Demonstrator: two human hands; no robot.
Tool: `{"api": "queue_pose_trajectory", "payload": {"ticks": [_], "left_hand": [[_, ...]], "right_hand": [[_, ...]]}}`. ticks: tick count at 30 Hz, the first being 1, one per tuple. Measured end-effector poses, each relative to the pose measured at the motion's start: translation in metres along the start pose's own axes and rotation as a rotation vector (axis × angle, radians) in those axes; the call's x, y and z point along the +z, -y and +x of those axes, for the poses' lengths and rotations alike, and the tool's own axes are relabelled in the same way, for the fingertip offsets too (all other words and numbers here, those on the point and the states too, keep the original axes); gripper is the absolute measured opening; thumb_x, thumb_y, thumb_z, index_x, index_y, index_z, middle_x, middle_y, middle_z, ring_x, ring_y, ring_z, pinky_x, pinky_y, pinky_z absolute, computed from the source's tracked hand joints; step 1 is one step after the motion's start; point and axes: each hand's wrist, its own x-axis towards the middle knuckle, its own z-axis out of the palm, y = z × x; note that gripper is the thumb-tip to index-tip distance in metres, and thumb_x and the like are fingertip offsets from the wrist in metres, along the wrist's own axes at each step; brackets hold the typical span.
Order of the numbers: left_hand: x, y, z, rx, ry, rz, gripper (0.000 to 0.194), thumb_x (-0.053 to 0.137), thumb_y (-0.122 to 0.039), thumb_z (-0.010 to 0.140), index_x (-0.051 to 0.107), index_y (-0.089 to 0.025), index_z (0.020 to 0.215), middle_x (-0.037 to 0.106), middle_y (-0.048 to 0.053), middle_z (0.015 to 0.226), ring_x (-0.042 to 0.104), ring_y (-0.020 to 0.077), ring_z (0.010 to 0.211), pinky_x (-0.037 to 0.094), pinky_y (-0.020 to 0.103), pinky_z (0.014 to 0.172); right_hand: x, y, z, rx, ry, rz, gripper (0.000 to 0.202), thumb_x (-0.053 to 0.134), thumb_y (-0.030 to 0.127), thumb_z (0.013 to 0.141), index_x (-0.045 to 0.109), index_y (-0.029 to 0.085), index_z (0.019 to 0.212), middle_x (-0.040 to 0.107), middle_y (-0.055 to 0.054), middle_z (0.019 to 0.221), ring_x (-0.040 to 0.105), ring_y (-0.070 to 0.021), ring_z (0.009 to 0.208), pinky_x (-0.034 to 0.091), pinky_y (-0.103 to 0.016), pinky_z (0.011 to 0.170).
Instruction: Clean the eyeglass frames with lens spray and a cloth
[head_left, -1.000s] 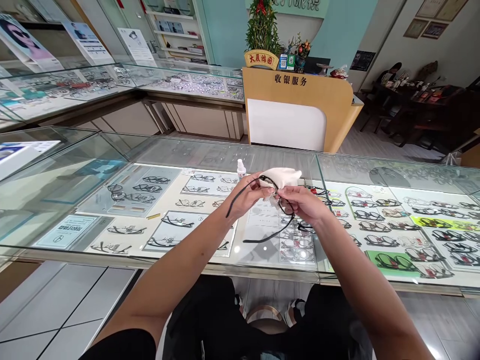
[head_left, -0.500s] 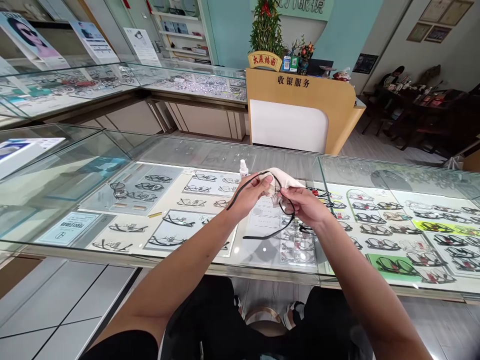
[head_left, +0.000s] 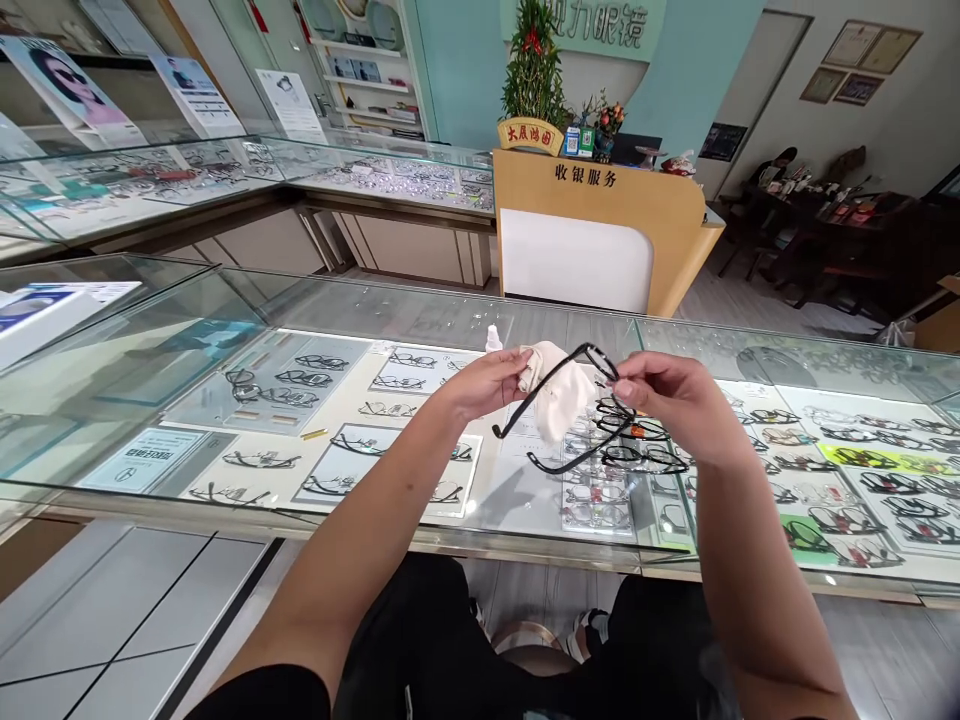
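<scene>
My right hand (head_left: 664,392) pinches a pair of black-framed eyeglasses (head_left: 583,457) by the front rim, with both temples unfolded and pointing left toward me. In my left hand (head_left: 491,383) is a pale cream cleaning cloth (head_left: 556,398), gripped at its upper left corner and hanging down behind the glasses. The hands are apart, above the glass top of a display counter. A small white spray bottle (head_left: 493,338) stands on the glass just beyond my left hand.
Under the counter glass (head_left: 420,300) lie rows of eyeglass frames (head_left: 814,463) on display cards. White boxes (head_left: 45,315) sit at the left. Across the aisle stand a wooden cashier desk (head_left: 679,210) and more glass cases (head_left: 300,165). At the far right is a cluttered dark table (head_left: 832,215).
The cloth has come off the lenses and stays in my left hand. My right hand has moved right and up, turning the glasses so their front tilts away from the cloth.
</scene>
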Motion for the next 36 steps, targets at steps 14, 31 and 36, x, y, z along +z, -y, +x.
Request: {"api": "queue_pose_trajectory", "payload": {"ticks": [14, 31, 36], "left_hand": [[0.01, -0.014, -0.023, -0.058, 0.426, 0.31, 0.052, 0.085, -0.061, 0.085, 0.063, -0.016, 0.074, 0.055, 0.0, 0.065, 0.051, 0.0105, 0.06, 0.045, 0.024, 0.058], [0.025, -0.003, -0.022, 0.242, 0.223, 0.297, 0.053, 0.083, -0.068, 0.083, 0.069, -0.018, 0.094, 0.062, 0.001, 0.083, 0.056, 0.0133, 0.074, 0.044, 0.027, 0.072], [0.031, 0.005, -0.022, 0.323, 0.112, 0.429, 0.053, 0.077, -0.07, 0.086, 0.066, -0.018, 0.095, 0.058, -0.003, 0.077, 0.048, 0.0113, 0.067, 0.037, 0.025, 0.065]], "right_hand": [[0.033, 0.08, 0.013, -0.576, 0.479, -1.535, 0.022, 0.065, 0.001, 0.095, 0.071, 0.02, 0.086, 0.069, -0.005, 0.08, 0.057, -0.0221, 0.079, 0.025, -0.037, 0.073], [0.052, 0.021, 0.032, -0.173, -0.297, -0.693, 0.029, 0.061, 0.037, 0.105, 0.083, 0.018, 0.11, 0.07, -0.005, 0.079, 0.053, -0.0187, 0.071, 0.035, -0.035, 0.07], [0.074, -0.027, 0.044, 0.125, -0.264, 0.262, 0.047, 0.082, 0.066, 0.08, 0.084, 0.02, 0.092, 0.059, 0.001, 0.068, 0.042, -0.0137, 0.064, 0.034, -0.031, 0.063]]}}
